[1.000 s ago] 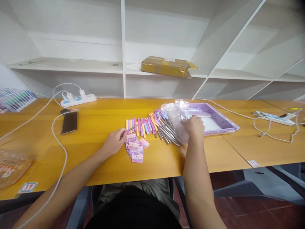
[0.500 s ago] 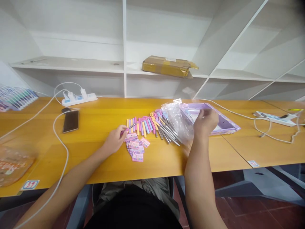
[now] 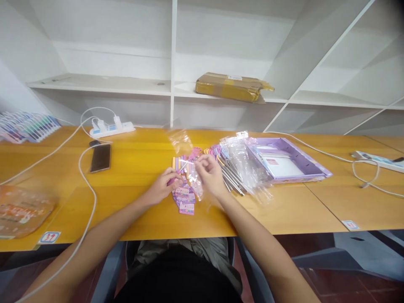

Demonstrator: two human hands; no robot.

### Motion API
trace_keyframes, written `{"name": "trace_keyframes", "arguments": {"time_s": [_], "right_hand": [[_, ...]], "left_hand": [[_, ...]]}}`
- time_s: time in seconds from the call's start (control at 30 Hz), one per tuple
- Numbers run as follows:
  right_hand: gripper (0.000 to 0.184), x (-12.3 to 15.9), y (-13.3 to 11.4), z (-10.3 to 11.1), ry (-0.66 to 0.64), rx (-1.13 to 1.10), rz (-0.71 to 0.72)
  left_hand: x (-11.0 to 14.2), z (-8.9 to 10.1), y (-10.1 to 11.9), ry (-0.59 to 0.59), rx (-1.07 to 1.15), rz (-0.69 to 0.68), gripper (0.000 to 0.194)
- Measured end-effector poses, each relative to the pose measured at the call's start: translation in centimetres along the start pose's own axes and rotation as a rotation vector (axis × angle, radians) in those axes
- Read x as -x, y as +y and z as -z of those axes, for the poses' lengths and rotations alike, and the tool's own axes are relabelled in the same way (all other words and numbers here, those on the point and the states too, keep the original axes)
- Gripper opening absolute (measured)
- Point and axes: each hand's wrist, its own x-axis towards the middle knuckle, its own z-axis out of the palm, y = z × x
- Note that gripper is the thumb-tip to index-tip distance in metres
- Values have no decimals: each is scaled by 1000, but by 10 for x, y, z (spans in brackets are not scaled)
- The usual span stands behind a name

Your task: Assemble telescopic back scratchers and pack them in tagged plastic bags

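Observation:
My left hand (image 3: 164,187) is closed around a pink-handled fork (image 3: 180,169) above a pile of small pink cards (image 3: 184,200). My right hand (image 3: 210,176) pinches a clear plastic bag (image 3: 183,147) that hangs blurred between both hands. Behind them lies a row of pastel-handled forks (image 3: 221,162) on the yellow table (image 3: 135,168). A heap of clear bags (image 3: 244,162) lies to the right, next to a purple tray (image 3: 290,162).
A phone (image 3: 101,158) and a white power strip (image 3: 112,128) with cables sit at the left. A packet (image 3: 22,210) lies at the near left edge, marker packs (image 3: 27,126) at far left. A brown parcel (image 3: 232,87) rests on the shelf. Another power strip (image 3: 378,160) lies at right.
My right hand left the bag heap by the tray and came left to meet my left hand, bringing one clear bag with it. The left hand kept the fork.

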Motion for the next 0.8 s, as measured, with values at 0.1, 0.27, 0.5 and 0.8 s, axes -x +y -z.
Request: {"name": "trace_keyframes", "arguments": {"time_s": [0.1,0.27,0.5,0.8], "right_hand": [[40,13,11,-21,-173,28,-1],[44,12,21,-24,-119,18,-17],[47,-2,27,-24,-296,-106,-149],[48,-11,15,5,106,-156,8]], "left_hand": [[0,-7,-6,23,34,37,46],[0,-5,-5,87,32,46,39],[4,-5,6,-105,102,70,37],[-4,4,-2,255,575,160,36]]}}
